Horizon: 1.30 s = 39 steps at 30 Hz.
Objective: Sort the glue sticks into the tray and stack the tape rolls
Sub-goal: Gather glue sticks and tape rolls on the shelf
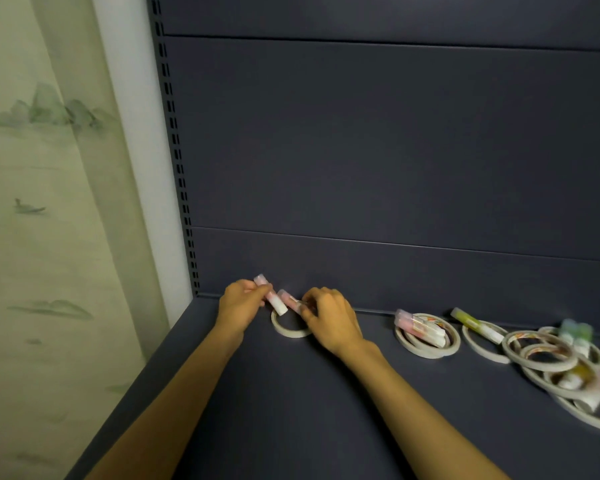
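Head view: my left hand (241,301) grips one pink glue stick (271,295), tilted, and my right hand (329,315) pinches another pink glue stick (289,299). Both sit just over a tape roll (290,325) lying flat on the shelf (309,393), so either hand is close to it. More tape rolls (426,336) and glue sticks lie to my right, blurry and cut off. I see no tray.

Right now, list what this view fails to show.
- Tray: none in the head view.
- Pile of tape rolls: blurred and cut by the right edge, count unclear.
- Glue stick in right hand: lower end hidden by fingers.
- Left hand: fingertips behind its glue stick.
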Motion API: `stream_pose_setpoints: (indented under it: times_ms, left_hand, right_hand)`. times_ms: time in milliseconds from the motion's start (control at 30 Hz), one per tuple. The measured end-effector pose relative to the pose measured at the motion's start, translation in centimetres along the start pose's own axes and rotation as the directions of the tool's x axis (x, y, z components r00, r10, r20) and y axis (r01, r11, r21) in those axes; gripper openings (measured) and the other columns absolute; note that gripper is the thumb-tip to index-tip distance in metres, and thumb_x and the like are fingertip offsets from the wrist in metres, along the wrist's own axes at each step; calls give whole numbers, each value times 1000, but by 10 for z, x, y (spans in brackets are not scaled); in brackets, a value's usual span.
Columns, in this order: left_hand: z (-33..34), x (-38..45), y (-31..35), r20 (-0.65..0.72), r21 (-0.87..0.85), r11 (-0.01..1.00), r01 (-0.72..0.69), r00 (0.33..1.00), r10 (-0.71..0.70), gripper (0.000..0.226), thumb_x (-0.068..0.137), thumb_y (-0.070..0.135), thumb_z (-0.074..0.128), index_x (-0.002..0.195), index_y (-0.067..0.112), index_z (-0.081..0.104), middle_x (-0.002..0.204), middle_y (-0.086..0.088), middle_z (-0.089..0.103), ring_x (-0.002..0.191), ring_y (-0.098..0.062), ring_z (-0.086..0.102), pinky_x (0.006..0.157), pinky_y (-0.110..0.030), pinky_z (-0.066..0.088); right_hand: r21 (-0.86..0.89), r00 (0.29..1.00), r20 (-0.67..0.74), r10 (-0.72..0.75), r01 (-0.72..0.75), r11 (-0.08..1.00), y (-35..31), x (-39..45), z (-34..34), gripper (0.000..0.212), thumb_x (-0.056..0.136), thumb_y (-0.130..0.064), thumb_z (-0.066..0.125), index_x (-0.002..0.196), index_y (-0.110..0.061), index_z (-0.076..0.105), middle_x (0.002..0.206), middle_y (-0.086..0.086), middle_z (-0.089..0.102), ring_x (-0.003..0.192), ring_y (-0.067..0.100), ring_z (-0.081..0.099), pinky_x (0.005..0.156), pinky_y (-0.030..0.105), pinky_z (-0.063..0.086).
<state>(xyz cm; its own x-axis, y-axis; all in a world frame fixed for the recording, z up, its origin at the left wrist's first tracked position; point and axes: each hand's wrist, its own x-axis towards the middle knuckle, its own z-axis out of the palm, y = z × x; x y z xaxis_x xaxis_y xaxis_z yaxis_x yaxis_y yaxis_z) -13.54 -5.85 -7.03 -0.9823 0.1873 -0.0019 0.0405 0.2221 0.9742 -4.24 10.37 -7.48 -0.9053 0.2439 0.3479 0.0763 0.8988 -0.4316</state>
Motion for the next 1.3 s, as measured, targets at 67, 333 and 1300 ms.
stream_pose_setpoints:
  times_ms: [67, 333, 1300]
  left_hand:
    - [-9, -5, 3, 44, 5, 995, -100, 994, 99, 18, 95, 33, 64, 97, 16, 66, 92, -3, 73, 93, -18, 70, 82, -32, 55]
    - [-27, -21, 8, 103, -98, 965, -241, 962, 251, 34, 95, 48, 59, 106, 17, 64, 98, -4, 71, 90, -12, 71, 76, -30, 61]
    - [278, -269, 120, 549, -376, 895, -240, 721, 424, 14, 94, 22, 67, 100, 10, 66, 90, -6, 70, 85, -16, 71, 65, -37, 62]
  right_hand:
    - [-31, 1000, 6, 15, -15, 999, -4, 4, 6, 22, 95, -35, 56, 94, -15, 64, 93, 5, 65, 92, 26, 57, 77, 36, 45]
    - [-106, 999, -25, 36, -39, 994, -11, 12, 18, 20, 94, -33, 58, 92, -14, 65, 94, 5, 68, 95, 30, 56, 81, 39, 44]
    - [463, 750, -500, 434, -191, 865, 182, -280, -253, 35, 94, -36, 66, 125, -32, 51, 92, -8, 69, 82, 6, 68, 74, 30, 57]
